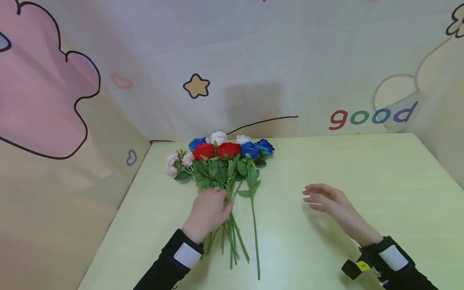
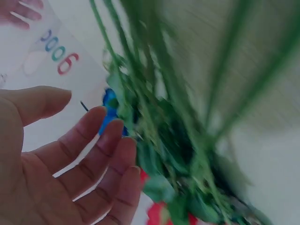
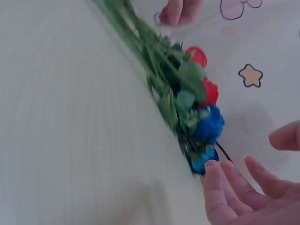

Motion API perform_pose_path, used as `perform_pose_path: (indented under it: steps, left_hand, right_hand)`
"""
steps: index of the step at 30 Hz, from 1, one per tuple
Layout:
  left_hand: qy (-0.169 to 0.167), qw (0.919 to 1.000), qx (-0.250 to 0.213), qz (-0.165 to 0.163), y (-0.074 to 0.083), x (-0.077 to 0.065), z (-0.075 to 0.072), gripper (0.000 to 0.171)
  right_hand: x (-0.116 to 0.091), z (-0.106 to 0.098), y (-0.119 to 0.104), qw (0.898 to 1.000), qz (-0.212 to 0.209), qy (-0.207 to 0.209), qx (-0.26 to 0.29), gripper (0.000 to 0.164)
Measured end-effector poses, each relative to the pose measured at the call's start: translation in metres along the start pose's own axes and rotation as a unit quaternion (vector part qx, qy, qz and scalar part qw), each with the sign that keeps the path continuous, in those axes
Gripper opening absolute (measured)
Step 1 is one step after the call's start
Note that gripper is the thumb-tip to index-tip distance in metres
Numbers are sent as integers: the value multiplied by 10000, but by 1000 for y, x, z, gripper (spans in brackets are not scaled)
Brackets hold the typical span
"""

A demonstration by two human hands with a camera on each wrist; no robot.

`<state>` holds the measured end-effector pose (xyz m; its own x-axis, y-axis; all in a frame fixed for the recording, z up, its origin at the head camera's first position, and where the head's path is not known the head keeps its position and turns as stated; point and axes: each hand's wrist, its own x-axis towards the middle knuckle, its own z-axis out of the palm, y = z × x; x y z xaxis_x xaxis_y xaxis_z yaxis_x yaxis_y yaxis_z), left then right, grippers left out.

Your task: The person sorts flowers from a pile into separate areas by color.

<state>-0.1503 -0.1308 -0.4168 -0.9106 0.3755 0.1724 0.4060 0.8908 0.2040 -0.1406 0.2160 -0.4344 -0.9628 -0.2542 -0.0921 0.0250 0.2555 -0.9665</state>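
Note:
Several long-stemmed roses lie in a loose bunch on the table. Two red roses [image 1: 227,150] sit in front, with white roses [image 1: 218,137] behind them, blue roses [image 1: 250,150] at the sides and pale pink blooms [image 1: 172,164] at far left. Over the upper stems hovers my left hand [image 1: 208,209], its fingers relaxed and loosely bent; the left wrist view shows no stem between thumb and fingers. One blue rose's stem [image 1: 255,233] lies apart to the right. My right hand [image 1: 331,203] is held above the table right of the bunch, fingers loosely bent, holding nothing.
The pale yellow-green table [image 1: 380,173] reaches back to a printed cloth backdrop [image 1: 163,100] with a star and the word "good". Another cloth wall [image 1: 90,193] borders the left edge. A small black device [image 1: 351,269] is strapped to my right wrist.

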Motion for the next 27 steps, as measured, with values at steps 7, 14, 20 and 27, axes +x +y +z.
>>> perform_pose_path:
  steps: [7,14,20,27]
  left_hand:
    - [-709,9974,127,-74,45,13,17,40]
    - [-1079,9914,410,-619,64,26,28,58]
    - [-1633,9818,89,-970,58,40,36,56]
    - [-2069,9676,-992,-1054,46,53,40,45]
  right_hand:
    - [7,24,-4,9905,474,-367,1234,46]
    - [12,38,-7,9830,784,-503,1584,47]
    - [12,40,-3,9792,910,-592,1714,44]
    - [13,41,-1,9772,918,-629,1808,44]
